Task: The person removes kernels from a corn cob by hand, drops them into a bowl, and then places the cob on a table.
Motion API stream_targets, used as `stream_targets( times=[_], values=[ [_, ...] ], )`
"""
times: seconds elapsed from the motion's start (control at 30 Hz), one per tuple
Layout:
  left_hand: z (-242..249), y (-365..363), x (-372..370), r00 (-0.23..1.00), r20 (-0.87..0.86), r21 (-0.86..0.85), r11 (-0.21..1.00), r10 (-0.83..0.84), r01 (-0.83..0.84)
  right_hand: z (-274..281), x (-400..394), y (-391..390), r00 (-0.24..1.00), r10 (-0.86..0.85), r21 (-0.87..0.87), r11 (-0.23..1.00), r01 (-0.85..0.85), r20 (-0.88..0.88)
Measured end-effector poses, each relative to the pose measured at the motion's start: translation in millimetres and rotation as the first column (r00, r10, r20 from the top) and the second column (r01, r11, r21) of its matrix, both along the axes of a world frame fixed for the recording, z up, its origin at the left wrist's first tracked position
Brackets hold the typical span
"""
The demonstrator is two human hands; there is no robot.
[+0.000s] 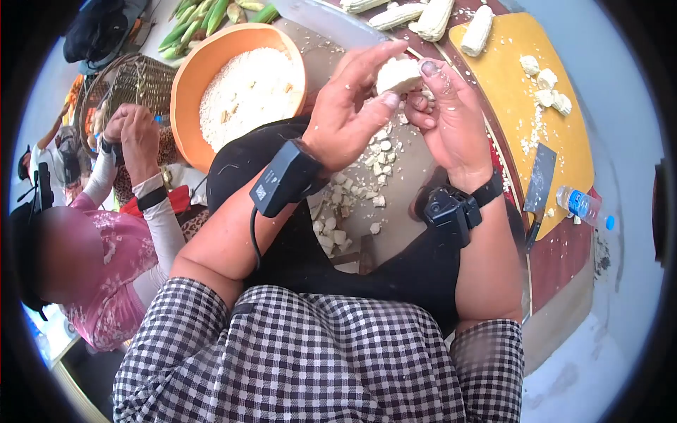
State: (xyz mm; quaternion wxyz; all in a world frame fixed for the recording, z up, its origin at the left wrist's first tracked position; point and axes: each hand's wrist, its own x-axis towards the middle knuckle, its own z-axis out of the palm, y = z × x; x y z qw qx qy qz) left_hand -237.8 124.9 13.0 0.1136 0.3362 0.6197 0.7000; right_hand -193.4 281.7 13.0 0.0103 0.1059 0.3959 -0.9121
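I have the pale corn piece [397, 75] raised between my left hand [342, 114], curved around one side, and my right hand [453, 118], pinching the other. Cob chunks [385, 145] lie below, an orange basin [185, 116] of kernels [243, 99] left, a yellow board [508, 60] and knife [541, 176] right.

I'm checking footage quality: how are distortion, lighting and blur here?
Head view: strong fisheye, black corners; bright light, the floor washed out at lower right; a smooth blur over the co-worker's head; left hand and right hand fairly sharp.
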Motion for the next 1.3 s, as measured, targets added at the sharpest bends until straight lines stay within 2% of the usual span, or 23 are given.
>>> stream_targets(
  times=[0.1, 0.2, 0.3, 0.37, 0.4, 0.5, 0.63, 0.73, 0.87, 1.03, 1.3],
  values=[
    [-1, -3, 1, 0.994, 0.083, 0.026, 0.997, -0.077, 0.075, -3, 1, 3, 0.999, -0.023, 0.009, 1.0, 0.023, -0.025],
    [-8, -3, -2, 0.998, -0.058, -0.025, 0.999, -0.029, 0.027, -3, 6, 4, 1.0, -0.015, 0.039, 0.999, 0.015, 0.001],
    [1, 0, 7, 0.995, 0.087, -0.077, 0.996, 0.049, -0.043, -3, 13, -2, 0.999, -0.003, 0.024, 1.0, 0.002, 0.044],
    [-2, 1, 4, 0.997, -0.027, -0.152, 0.986, 0.067, -0.07, -1, 15, -4, 0.998, 0.029, -0.022, 0.999, -0.027, 0.057],
    [-4, 0, 2, 0.994, -0.085, -0.185, 0.979, 0.072, -0.087, -3, 15, -3, 0.999, 0.029, 0.009, 1.0, -0.029, 0.04],
    [-2, -1, 1, 0.994, -0.104, -0.249, 0.966, 0.045, -0.07, -7, 14, 2, 1.0, 0.029, 0.055, 0.998, -0.029, 0.01],
    [1, 2, 2, 1.0, -0.024, -0.134, 0.991, 0.01, -0.013, -7, 13, 6, 0.999, 0.033, 0.035, 0.999, -0.033, -0.001],
    [-4, 2, -3, 0.998, -0.06, -0.087, 0.996, 0.002, -0.007, -5, 13, 5, 1.0, 0.017, 0.067, 0.998, -0.017, -0.002],
    [-3, -1, -2, 0.997, -0.054, -0.151, 0.987, 0.054, -0.062, -2, 12, 1, 0.999, 0.003, 0.231, 0.973, 0.004, -0.033],
    [-1, -3, -1, 0.993, -0.086, -0.236, 0.966, 0.086, -0.105, -6, 12, 2, 1.0, 0.009, 0.163, 0.987, -0.005, -0.025],
    [-4, 0, 1, 0.98, 0.196, -0.094, 0.995, 0.035, -0.017, -4, 9, 9, 0.998, 0.063, 0.15, 0.987, -0.059, -0.017]
  ],
)
